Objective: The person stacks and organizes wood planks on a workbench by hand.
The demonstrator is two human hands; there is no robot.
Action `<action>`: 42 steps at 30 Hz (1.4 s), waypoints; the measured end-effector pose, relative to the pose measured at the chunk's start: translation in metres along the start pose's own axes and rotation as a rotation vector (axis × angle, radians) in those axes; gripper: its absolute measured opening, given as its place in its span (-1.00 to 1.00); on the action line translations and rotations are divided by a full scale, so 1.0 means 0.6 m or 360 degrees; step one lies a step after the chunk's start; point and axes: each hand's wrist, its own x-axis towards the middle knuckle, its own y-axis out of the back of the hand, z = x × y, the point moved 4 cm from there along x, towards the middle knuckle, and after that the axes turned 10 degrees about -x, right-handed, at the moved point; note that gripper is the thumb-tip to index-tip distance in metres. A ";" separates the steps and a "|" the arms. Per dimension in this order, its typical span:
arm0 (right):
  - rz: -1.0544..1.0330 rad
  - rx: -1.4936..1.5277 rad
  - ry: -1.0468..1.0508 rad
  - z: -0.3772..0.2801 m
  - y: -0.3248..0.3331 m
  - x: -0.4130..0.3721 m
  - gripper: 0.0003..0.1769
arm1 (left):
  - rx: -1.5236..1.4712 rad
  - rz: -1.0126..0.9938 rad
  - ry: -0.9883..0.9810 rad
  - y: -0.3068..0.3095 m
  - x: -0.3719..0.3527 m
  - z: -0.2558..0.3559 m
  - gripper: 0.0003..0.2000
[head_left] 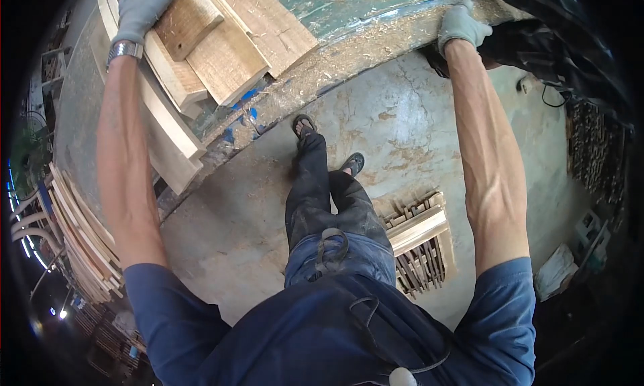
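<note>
My left hand (142, 14), in a grey glove, is at the top left on a stack of pale wooden boards. It is closed over a short wooden block (190, 25) that lies on wider boards (228, 61); the fingertips are cut off by the frame edge. My right hand (463, 27), also gloved, rests at the sawdust-covered edge of the workbench (376, 47), beside a dark covered object (530, 47). Its fingers are partly spread, and I see nothing held in it. Longer boards (168, 134) lie left of the stack.
On the concrete floor stands a wooden crate (419, 235) with thin sticks inside. Bent wooden strips (84, 235) are piled at the left. Dark stacked material (594, 151) and a pale sack (557, 272) are at the right. My sandalled feet (305, 126) are near the bench.
</note>
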 end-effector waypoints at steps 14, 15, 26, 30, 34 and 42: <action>-0.0017 0.0151 0.0094 -0.001 0.005 0.000 -0.03 | -0.0067 -0.0001 -0.0091 0.002 0.003 0.008 -0.39; 0.0042 0.0114 0.0072 -0.002 0.006 -0.001 -0.05 | -0.0079 0.0003 -0.0098 0.000 0.004 0.005 -0.39; 0.0105 0.0005 0.0172 -0.002 0.003 0.000 -0.13 | 0.0336 0.0164 -0.0297 -0.053 0.019 -0.069 -0.31; 0.0109 0.0067 0.0052 -0.033 0.028 -0.047 -0.11 | 0.0281 0.0099 -0.0220 -0.049 0.018 -0.053 -0.25; 0.0161 0.0019 0.0123 0.004 0.001 -0.001 -0.10 | 0.0320 0.0094 -0.0179 -0.049 0.018 -0.050 -0.26; 0.0140 0.0020 0.0098 0.003 0.004 -0.006 -0.11 | 0.0285 0.0036 -0.0110 -0.043 0.015 -0.039 -0.26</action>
